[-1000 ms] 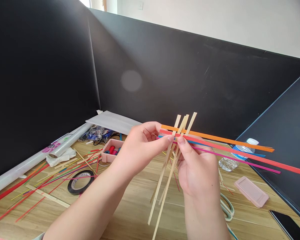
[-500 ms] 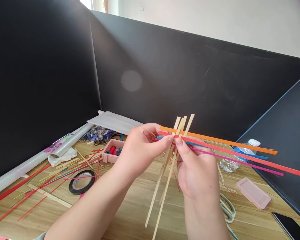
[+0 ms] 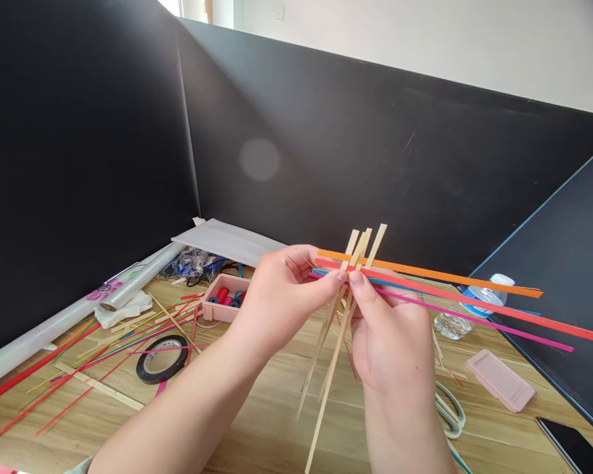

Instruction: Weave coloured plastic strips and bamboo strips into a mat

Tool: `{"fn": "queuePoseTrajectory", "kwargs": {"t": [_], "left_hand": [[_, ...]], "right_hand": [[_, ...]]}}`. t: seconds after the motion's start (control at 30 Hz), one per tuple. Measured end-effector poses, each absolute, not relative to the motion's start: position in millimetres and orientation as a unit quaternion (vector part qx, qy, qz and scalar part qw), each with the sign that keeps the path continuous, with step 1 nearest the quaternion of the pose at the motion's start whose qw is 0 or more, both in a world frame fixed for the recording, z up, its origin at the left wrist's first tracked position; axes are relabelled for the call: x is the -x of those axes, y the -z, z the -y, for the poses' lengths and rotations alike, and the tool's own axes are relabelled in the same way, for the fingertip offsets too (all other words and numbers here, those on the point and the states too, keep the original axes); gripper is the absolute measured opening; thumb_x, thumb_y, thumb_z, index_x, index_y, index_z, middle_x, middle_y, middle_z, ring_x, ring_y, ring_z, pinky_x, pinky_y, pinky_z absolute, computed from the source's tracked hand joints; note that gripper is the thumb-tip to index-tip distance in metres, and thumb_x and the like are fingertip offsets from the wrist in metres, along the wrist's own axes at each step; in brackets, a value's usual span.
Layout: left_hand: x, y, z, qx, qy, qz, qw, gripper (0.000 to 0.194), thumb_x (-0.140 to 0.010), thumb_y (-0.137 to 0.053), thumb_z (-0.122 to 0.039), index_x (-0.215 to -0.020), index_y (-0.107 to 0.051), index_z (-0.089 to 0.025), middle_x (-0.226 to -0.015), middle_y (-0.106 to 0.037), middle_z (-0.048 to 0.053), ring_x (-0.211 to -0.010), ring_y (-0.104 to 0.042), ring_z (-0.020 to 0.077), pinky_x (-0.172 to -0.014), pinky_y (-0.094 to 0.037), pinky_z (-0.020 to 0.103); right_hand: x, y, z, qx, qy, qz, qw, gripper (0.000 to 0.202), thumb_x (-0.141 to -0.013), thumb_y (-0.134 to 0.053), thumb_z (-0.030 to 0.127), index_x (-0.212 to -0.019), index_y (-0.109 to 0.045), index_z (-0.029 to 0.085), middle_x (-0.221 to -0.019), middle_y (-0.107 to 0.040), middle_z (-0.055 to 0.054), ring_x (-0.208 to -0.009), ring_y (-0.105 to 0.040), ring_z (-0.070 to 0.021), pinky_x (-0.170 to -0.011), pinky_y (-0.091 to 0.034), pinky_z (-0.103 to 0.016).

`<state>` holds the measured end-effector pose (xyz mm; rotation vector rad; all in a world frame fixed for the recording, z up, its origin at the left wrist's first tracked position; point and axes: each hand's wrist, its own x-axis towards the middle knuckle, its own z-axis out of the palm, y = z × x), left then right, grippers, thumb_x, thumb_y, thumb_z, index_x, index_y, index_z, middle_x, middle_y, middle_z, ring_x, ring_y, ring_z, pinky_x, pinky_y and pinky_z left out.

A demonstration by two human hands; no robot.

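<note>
Both hands are raised above the table, pinching a crossed bundle of thin flat strips. Several pale bamboo strips (image 3: 325, 401) run steeply up and down, their short ends above the thumbs. Across them lie an orange strip (image 3: 425, 269), a red strip (image 3: 454, 295), a blue strip (image 3: 398, 283) and a magenta strip (image 3: 494, 324), their long ends to the right. My left hand (image 3: 291, 283) is closed, thumb pressed on the crossing. My right hand (image 3: 388, 329) grips just right of it, thumb on the red strip. The fingers behind the strips are mostly hidden.
Loose coloured strips (image 3: 93, 368) and black tape (image 3: 162, 359) lie at left. A pink box (image 3: 217, 311) holds thread spools. Right are a water bottle (image 3: 454, 322), pink lid (image 3: 500, 380), scissors (image 3: 452, 411) and phone (image 3: 573, 444). Black panels (image 3: 326, 151) enclose the table.
The bamboo strips' lower ends have swung slightly right. The coloured strips' right ends have shifted a little. Both hands keep their hold, nearly in place.
</note>
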<state>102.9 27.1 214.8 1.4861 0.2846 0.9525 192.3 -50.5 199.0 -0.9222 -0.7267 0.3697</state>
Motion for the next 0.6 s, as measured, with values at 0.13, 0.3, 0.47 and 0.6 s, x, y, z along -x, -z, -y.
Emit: {"fn": "queuePoseTrajectory", "kwargs": {"t": [0.13,0.3,0.47,0.6], "left_hand": [[-104.4,-214.8,-25.7,-0.633,-0.414,-0.112,0.644,0.010,-0.077,-0.074,-0.028,-0.079,-0.072,-0.017,-0.080,-0.074,0.000,-0.071,-0.064,0.0117,-0.064,-0.049,0.019],[-104.0,-214.8,-25.9,-0.632,-0.410,-0.118,0.647,0.010,-0.077,-0.073,-0.028,-0.078,-0.072,-0.018,-0.079,-0.074,0.000,-0.072,-0.064,0.0120,-0.065,-0.049,0.020],[-100.5,-219.8,-27.3,-0.634,-0.412,-0.136,0.639,0.017,-0.076,-0.071,-0.029,-0.065,-0.066,-0.018,-0.062,-0.064,-0.002,-0.060,-0.057,0.0107,-0.057,-0.044,0.021],[-98.1,-225.6,-26.1,-0.636,-0.406,-0.142,0.641,0.014,-0.075,-0.071,-0.026,-0.065,-0.065,-0.019,-0.058,-0.060,-0.003,-0.056,-0.056,0.0105,-0.056,-0.044,0.022]], "right_hand": [[-191.9,-198.4,51.0,0.424,-0.171,0.343,0.820,0.011,-0.076,-0.078,0.029,-0.085,-0.077,0.024,-0.092,-0.077,-0.003,-0.089,-0.073,-0.0218,-0.085,-0.061,-0.040],[-191.2,-199.8,52.2,0.430,-0.170,0.346,0.817,0.011,-0.076,-0.078,0.029,-0.086,-0.077,0.024,-0.094,-0.077,-0.002,-0.090,-0.073,-0.0218,-0.084,-0.061,-0.039],[-190.4,-200.2,51.5,0.415,-0.194,0.349,0.817,0.012,-0.076,-0.078,0.029,-0.087,-0.077,0.024,-0.095,-0.077,-0.003,-0.092,-0.072,-0.0217,-0.089,-0.059,-0.041],[-192.7,-200.5,52.8,0.423,-0.212,0.345,0.811,0.015,-0.076,-0.078,0.032,-0.087,-0.076,0.023,-0.094,-0.077,-0.004,-0.093,-0.072,-0.0222,-0.090,-0.058,-0.042]]}}
